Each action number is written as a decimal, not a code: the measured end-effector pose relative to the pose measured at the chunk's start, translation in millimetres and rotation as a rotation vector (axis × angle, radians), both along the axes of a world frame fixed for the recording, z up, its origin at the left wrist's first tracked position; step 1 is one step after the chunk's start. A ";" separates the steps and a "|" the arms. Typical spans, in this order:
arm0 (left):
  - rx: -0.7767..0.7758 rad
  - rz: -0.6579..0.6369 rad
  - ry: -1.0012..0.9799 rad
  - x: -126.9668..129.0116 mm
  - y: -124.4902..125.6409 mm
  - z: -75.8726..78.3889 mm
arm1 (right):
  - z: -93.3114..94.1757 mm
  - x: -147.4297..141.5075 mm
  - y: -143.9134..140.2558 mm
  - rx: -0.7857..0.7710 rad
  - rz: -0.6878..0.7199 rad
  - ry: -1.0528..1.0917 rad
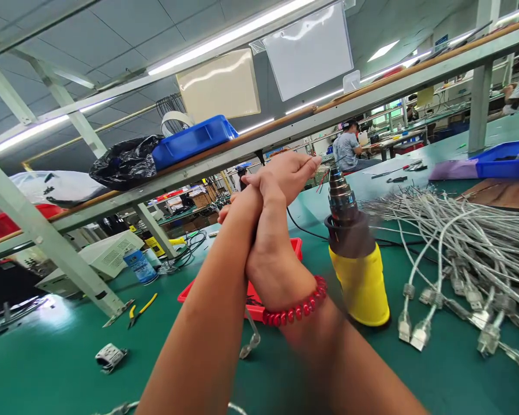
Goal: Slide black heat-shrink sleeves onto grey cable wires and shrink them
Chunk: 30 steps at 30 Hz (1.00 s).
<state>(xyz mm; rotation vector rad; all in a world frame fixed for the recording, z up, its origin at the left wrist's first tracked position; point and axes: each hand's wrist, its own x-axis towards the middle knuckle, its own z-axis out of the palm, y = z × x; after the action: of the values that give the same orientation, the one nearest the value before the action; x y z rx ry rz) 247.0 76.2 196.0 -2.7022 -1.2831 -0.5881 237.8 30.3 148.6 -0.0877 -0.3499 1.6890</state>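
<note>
My forearms cross in the middle of the view. My right hand (pixel 269 230), with a red coiled band (pixel 296 308) on its wrist, is closed around my left wrist; some of its fingers are hidden behind it. Beyond that grip my left hand (pixel 288 168) reaches to the right, fingers stretched out, with nothing visible in them. Just right of the hands, a yellow and black heat gun (pixel 358 276) stands upright, its metal nozzle pointing up. Behind my arms sits a red tray (pixel 296 249), mostly covered, with small dark pieces inside.
Clear-coated USB cables (pixel 462 242) pile up at right, near a blue tray (pixel 506 160). Yellow-handled pliers (pixel 142 310), a black-and-white roll (pixel 111 357) and a blue can (pixel 140 267) are at left. A shelf rail (pixel 259 144) crosses above. A person (pixel 346 147) sits farther back.
</note>
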 end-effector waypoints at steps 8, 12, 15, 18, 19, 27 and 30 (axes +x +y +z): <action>0.032 0.066 0.030 4.4 -4.5 0.7 | 1.5 3.0 -1.5 -0.022 0.039 0.010; 0.021 0.068 0.010 3.2 -6.1 0.9 | 1.9 2.1 -2.9 0.003 0.030 -0.006; 0.018 0.054 -0.013 -0.8 -3.9 0.2 | 1.0 -0.3 -4.3 0.014 0.034 -0.003; -0.004 0.020 -0.032 -5.9 -0.9 -0.6 | -0.3 -3.2 -5.0 -0.008 0.052 -0.024; -0.006 0.016 -0.032 -7.1 -0.5 -0.7 | -0.7 -4.0 -5.3 -0.014 0.064 -0.038; 0.126 0.089 0.107 -9.4 -11.1 5.0 | -3.1 -7.6 -13.3 0.121 0.059 0.053; 0.174 0.083 0.153 -13.3 -14.2 8.4 | -4.2 -8.4 -15.5 0.201 0.105 0.108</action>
<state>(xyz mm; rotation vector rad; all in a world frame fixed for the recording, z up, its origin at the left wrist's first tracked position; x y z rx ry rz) 233.7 62.0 204.5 -2.4876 -1.2368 -0.4516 229.4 14.8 144.5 0.1729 -0.4472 1.7449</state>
